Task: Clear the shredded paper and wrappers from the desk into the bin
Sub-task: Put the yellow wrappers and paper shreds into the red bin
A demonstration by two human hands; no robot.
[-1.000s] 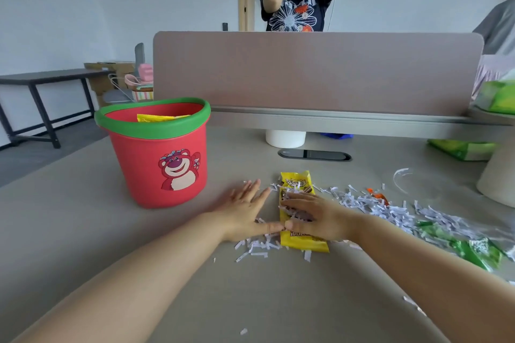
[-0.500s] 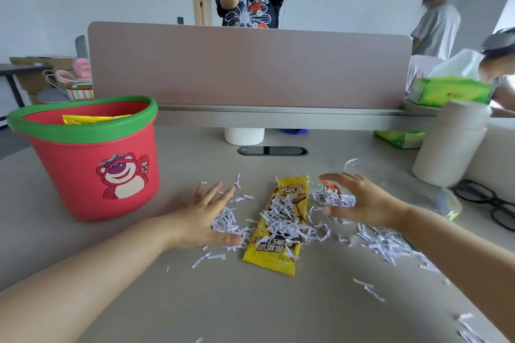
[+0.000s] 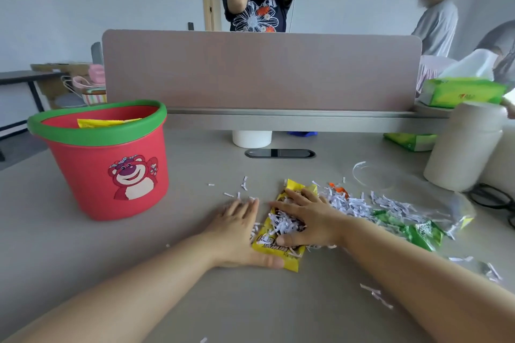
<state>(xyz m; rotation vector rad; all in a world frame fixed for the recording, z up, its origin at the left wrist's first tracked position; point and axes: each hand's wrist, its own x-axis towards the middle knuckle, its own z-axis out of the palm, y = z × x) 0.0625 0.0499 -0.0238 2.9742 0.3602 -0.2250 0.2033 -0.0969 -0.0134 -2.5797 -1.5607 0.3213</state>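
A yellow wrapper (image 3: 278, 252) lies flat on the desk with a heap of white shredded paper (image 3: 282, 222) on top of it. My left hand (image 3: 239, 234) rests flat against the wrapper's left edge, thumb by its near end. My right hand (image 3: 306, 217) lies palm down over the wrapper and the shreds, fingers spread. More shreds (image 3: 359, 205) trail off to the right, over a green wrapper (image 3: 418, 234) and a clear plastic wrapper (image 3: 458, 211). The red bin (image 3: 92, 181) with a green rim stands at the left, a yellow wrapper (image 3: 107, 122) inside it.
A pink divider panel (image 3: 262, 69) runs along the back of the desk. A white cylinder container (image 3: 462, 147), black glasses (image 3: 493, 198) and green tissue packs (image 3: 459, 95) are at the right. Other people stand behind the panel. Stray shreds (image 3: 376, 294) lie near my right forearm.
My two hands have come together from either side, pushing the shreds into a heap on the yellow wrapper. My right hand now covers the wrapper's far end.
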